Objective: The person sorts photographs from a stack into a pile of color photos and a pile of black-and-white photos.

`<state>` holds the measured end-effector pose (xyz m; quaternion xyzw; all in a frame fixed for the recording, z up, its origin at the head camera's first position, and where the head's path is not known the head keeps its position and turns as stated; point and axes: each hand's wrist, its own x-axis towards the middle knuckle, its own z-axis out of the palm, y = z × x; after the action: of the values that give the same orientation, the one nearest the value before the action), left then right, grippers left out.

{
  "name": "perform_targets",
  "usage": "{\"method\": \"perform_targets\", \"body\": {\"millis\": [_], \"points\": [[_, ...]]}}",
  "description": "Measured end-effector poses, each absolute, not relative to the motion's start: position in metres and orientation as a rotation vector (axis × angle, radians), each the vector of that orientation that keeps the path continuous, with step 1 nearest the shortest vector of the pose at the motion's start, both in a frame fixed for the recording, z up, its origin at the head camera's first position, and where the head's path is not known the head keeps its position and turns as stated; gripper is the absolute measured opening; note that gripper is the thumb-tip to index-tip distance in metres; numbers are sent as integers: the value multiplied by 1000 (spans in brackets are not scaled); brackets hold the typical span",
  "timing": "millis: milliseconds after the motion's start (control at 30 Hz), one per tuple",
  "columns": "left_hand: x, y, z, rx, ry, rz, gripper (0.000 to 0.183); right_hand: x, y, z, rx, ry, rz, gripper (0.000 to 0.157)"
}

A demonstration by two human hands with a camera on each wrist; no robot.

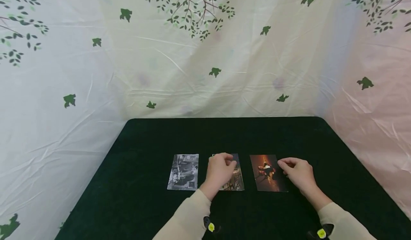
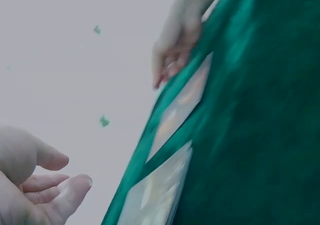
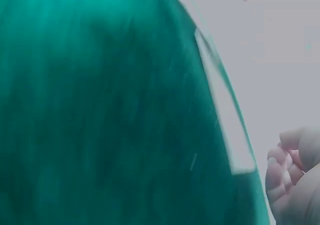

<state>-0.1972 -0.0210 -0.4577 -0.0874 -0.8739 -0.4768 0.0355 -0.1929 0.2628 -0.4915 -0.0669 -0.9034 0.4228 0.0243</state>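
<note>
- Dark green cloth covers the counter (image 1: 244, 136), its far corners rounded.
- Three picture cards lie on it in a row, well within its edges: a black-and-white picture card (image 1: 183, 172) on the left, a brown-and-gold picture card (image 1: 237, 179) in the middle, and an orange-lit picture card (image 1: 264, 170) on the right, with a figure shown sideways.
- Over the middle card is the left hand (image 1: 219, 170), hiding much of it; thumb and fingers are bent with a gap between them, gripping nothing.
- Just beside the right card's upper right edge is the right hand (image 1: 300, 174), fingers loosely curled and thumb near them, with nothing seen in its grasp; contact with the card cannot be told.
- Cream sleeves (image 1: 189, 218) cover both forearms.
- Pale curtain (image 1: 179, 79) printed with green leaves and branches hangs behind the counter.
</note>
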Motion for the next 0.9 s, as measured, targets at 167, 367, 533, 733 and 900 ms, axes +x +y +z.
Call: {"method": "perform_targets", "body": {"millis": [167, 367, 533, 733, 900], "points": [[-211, -53, -459, -201, -2615, -1482, 19, -193, 233, -480, -87, -2796, 1324, 39], [-220, -69, -465, -155, -2625, -1535, 24, -196, 187, -476, 1, -2894, 1277, 37], [-224, -74, -469, -83, -2684, -1482, 25, -204, 157, -477, 28, -2934, 1294, 43], [-223, -77, -476, -103, -2799, -1462, 28, -207, 142, -482, -9, -2949, 1341, 49], [-223, -77, -480, -130, -2881, -1354, 25, -206, 140, -487, -16, -2990, 1383, 54]]}}
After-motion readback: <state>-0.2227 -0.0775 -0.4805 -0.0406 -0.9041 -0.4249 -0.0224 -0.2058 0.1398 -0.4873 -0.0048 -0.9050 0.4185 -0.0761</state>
